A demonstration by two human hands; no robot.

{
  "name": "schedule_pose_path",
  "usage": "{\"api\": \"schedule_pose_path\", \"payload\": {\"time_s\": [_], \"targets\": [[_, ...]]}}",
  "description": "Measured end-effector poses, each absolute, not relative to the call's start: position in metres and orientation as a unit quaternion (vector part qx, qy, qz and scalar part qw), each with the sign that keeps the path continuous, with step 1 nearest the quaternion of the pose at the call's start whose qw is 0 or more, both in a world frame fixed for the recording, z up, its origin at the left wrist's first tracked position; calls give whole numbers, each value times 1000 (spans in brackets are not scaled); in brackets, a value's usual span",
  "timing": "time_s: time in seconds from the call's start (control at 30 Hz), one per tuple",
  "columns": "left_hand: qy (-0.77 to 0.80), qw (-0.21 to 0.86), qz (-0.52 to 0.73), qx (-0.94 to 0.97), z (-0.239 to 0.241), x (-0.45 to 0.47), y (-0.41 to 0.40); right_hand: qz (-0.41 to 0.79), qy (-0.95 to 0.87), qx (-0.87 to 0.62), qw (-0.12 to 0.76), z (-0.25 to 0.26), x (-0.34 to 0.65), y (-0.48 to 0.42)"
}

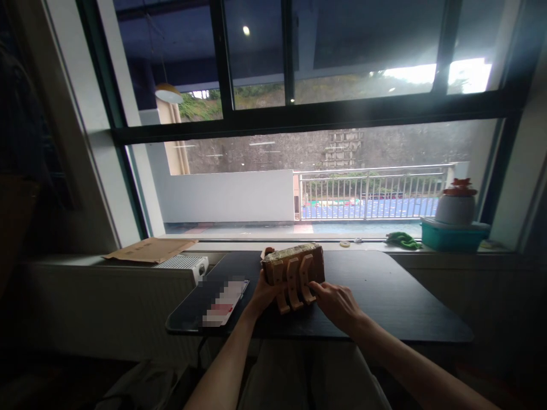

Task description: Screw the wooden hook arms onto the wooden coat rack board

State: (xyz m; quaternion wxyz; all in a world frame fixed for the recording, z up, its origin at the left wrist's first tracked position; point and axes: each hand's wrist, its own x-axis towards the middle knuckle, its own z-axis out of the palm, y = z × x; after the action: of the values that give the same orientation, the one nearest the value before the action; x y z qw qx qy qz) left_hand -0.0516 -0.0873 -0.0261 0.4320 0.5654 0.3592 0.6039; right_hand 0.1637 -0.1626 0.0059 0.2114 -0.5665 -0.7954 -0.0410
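Observation:
On the dark table sits a brown, block-like box with a pale, mottled top, tilted up toward me. Three curved wooden hooks stand side by side across its front face. My left hand wraps around the box's lower left side, its fingers partly hidden behind the hooks. At the rightmost hook, my right hand is closed, with its fingertips against the hook's lower part. Whether those fingertips pinch something small cannot be made out. A small reddish-brown bit shows behind the box's upper left corner.
A phone-like flat item, partly pixelated, lies on the table's left. A brown paper envelope rests by the white radiator. On the windowsill are a green cloth and a teal box under a white container.

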Motion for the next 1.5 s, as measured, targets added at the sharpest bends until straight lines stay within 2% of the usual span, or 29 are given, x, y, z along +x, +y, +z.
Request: {"api": "schedule_pose_path", "payload": {"time_s": [0.13,0.47,0.73,0.87,1.13,1.27,1.4,1.5], "targets": [[362,411,593,590,-26,-54,-86,-43,-808,-553,199,8,162,-164],[348,427,595,585,-24,-53,-87,45,-724,-632,273,-17,162,-148],[370,408,589,591,-21,-52,-92,-16,-795,-567,216,4,169,-164],[361,416,583,597,-19,-52,-92,-10,-814,-545,199,2,169,-165],[333,436,596,586,-23,-53,-87,96,-724,-617,292,-17,161,-152],[341,435,605,573,-25,-53,-87,133,-716,-613,306,-13,162,-149],[348,433,604,572,-25,-53,-88,108,-735,-594,309,0,166,-160],[365,430,600,567,-22,-53,-90,-2,-799,-542,262,7,172,-170]]}}
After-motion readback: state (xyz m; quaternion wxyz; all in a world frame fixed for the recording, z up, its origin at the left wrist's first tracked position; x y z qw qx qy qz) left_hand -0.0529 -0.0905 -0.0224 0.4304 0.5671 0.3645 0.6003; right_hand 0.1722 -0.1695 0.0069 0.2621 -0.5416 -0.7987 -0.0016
